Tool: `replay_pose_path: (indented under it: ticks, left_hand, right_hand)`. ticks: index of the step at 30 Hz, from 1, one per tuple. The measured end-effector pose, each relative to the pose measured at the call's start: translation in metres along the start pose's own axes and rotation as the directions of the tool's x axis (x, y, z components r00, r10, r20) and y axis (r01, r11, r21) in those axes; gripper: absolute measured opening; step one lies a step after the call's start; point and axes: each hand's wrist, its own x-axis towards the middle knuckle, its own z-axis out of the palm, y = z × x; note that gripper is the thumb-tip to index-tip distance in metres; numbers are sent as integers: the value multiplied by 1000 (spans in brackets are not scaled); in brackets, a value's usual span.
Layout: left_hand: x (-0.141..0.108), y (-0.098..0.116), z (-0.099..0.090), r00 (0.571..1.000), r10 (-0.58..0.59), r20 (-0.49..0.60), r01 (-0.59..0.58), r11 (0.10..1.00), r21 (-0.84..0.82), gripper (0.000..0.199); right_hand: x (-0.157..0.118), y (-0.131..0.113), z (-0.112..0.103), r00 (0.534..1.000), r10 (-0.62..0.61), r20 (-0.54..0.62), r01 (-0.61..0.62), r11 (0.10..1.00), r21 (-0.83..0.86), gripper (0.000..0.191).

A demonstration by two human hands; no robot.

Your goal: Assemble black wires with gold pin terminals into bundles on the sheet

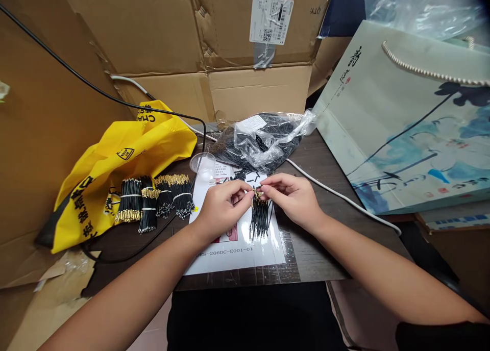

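My left hand and my right hand meet above a printed sheet, fingertips almost touching. The left thumb and index finger are pinched at a tiny gold-coloured wire end; its exact shape is too small to tell. Between my right thumb and index finger is a short black tube piece. Directly below the fingertips lies a loose pile of short black wires with gold terminals at the top. More small black tube pieces are scattered just behind my hands.
Tied black wire bundles with gold ends sit at the left beside a yellow bag. A clear plastic bag of black pieces lies behind, near a clear round cup. A white cable runs right, below a paper bag.
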Motion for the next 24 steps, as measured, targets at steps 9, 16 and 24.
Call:
replay_pose_path:
  ticks: [9, 16, 24]
  left_hand:
    - [-1, -2, -1, 975, 220, -3, -218, 968, 122, 14]
    - [-2, -5, -1, 961, 277, -4, -275, 956, 100, 11]
    - [-3, -6, -3, 946, 324, 8, -321, 932, 167, 14]
  right_hand:
    - [1, -4, -6, 978, -203, 45, 206, 914, -349, 12]
    - [1, -4, -6, 969, -233, 81, 246, 889, -385, 13]
    - [-1, -5, -4, 973, -201, 116, 231, 898, -375, 22]
